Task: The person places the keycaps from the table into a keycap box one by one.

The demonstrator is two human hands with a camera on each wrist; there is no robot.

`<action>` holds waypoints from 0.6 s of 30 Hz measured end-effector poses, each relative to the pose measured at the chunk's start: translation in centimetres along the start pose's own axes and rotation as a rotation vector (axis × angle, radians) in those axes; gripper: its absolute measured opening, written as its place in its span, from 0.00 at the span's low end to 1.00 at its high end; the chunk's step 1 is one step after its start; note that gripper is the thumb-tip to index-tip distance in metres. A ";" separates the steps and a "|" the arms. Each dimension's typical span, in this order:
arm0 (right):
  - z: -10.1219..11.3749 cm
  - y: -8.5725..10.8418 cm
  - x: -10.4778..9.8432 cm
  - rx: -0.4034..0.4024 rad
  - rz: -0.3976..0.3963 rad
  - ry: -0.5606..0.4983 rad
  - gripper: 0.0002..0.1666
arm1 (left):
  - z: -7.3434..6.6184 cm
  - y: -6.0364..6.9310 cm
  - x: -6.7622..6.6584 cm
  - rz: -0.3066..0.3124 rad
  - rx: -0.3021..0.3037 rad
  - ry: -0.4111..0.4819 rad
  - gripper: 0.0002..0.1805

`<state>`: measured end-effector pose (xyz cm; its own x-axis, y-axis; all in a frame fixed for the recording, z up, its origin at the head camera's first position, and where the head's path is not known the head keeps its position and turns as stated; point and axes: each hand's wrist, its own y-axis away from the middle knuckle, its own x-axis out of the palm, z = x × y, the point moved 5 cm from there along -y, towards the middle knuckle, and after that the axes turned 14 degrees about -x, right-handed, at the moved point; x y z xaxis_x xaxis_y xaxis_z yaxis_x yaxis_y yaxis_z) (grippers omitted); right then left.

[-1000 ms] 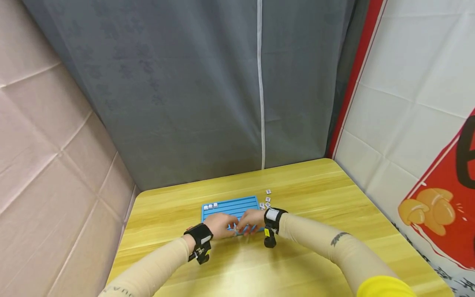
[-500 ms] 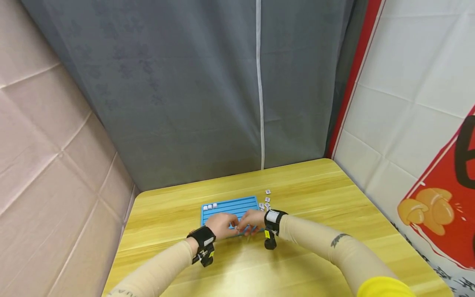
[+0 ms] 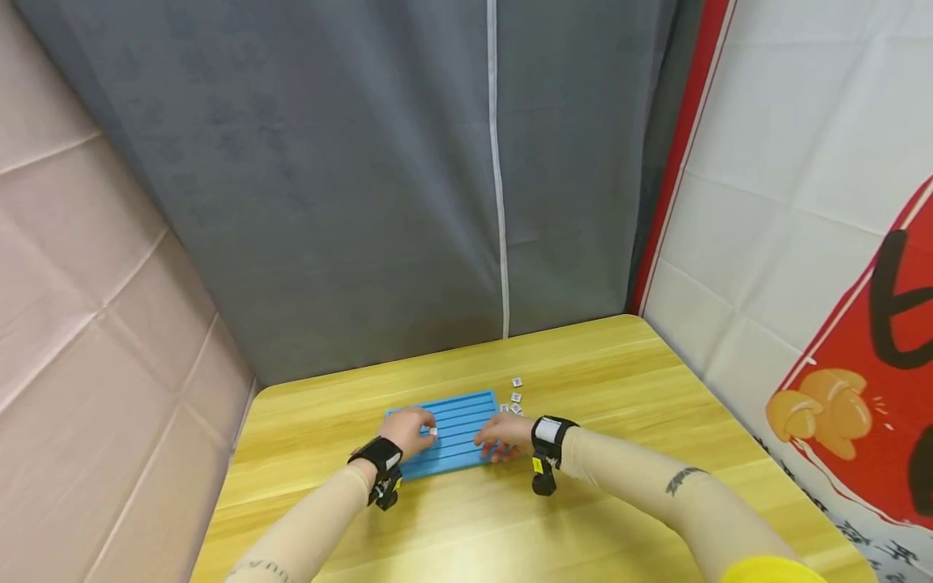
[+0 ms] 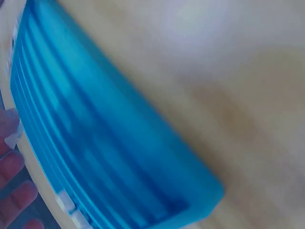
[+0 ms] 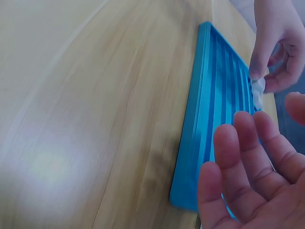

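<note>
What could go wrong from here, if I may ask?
The small white tile pinched by the left hand might slip, since it seems held only at the fingertips. That hand could also knock the tiles already set in the blue tray, being so near them. The right hand may brush the loose tiles beside it and scatter them.

You work in what looks like a cloth-walled booth: grey curtain [image 3: 364,202] beyond the grip of your left hand [image 3: 408,428], creased pinkish cloth [image 3: 95,364] leftward, printed white sheet [image 3: 773,202] rightward, wood-grain table [image 3: 466,518] beneath.
</note>
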<state>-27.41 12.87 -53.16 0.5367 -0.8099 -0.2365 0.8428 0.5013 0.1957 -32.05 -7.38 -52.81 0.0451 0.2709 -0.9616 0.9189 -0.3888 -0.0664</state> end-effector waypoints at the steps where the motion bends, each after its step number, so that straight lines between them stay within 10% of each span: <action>1: -0.3 0.2 -0.3 -0.008 -0.011 0.001 0.17 | 0.5 -0.3 0.1 0.023 -0.007 0.005 0.03; 8: -1.0 1.2 -1.6 -0.013 -0.050 -0.014 0.17 | 2.4 -3.1 -0.2 0.250 -0.074 0.112 0.04; 18: -2.1 1.4 -2.1 -0.024 -0.076 -0.012 0.19 | 3.5 -5.3 -1.2 0.182 -0.211 0.004 0.05</action>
<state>-27.26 15.95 -54.41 0.4708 -0.8493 -0.2386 0.8819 0.4455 0.1545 -38.34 -8.71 -52.25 0.2184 0.2172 -0.9514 0.9568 -0.2393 0.1650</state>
